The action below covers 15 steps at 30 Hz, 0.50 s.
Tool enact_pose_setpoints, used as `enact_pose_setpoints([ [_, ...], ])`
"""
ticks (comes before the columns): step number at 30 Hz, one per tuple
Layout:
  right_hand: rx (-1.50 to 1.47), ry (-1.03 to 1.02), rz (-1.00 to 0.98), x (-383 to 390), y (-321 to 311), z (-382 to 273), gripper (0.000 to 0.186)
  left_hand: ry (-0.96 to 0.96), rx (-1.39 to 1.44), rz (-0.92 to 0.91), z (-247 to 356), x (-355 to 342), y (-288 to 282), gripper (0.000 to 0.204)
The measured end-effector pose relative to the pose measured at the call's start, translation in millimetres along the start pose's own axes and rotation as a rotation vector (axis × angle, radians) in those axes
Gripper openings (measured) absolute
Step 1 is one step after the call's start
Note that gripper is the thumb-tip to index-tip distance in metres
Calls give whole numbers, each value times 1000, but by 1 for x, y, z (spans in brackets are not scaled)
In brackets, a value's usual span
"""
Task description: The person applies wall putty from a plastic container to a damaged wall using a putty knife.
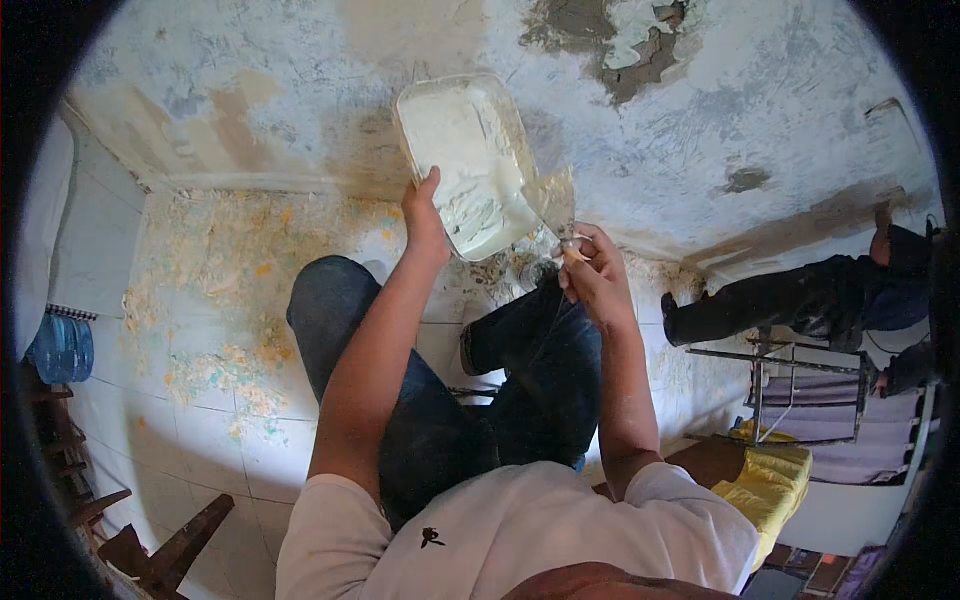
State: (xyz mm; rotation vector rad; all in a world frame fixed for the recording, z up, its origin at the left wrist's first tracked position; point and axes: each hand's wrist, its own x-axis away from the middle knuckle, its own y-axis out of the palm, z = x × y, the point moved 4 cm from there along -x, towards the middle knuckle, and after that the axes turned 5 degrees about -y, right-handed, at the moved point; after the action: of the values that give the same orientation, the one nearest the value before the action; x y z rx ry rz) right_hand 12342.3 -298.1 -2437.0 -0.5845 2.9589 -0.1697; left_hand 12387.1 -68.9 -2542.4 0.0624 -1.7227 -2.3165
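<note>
A rectangular pale plastic tub [523,150] is tilted in front of the wall, with creamy white putty [465,140] spread inside it. My left hand [427,225] grips the tub's left side, its thumb over the rim. At the tub's lower right corner, my right hand [597,277] is closed around the handle of a putty knife [556,203]. The knife's wide, putty-smeared blade points up, against or very close to the tub's edge; contact is hard to make out.
Ahead is a patchy wall [270,60] with a peeled, broken spot [645,50]. Flakes and dust litter the tiled floor [215,370]. To the right another person in dark trousers [790,300] is by a metal frame [800,395] and yellow cloth [770,490]. Wooden legs [185,545] stand lower left.
</note>
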Motion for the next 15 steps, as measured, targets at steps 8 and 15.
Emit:
enact_pose_setpoints([
  [8,603,-263,-59,-7,8,4,44,-20,-47,-1,-6,6,5,46],
  [15,825,-403,-65,-12,36,1,50,-92,-90,10,-15,-7,0,45],
])
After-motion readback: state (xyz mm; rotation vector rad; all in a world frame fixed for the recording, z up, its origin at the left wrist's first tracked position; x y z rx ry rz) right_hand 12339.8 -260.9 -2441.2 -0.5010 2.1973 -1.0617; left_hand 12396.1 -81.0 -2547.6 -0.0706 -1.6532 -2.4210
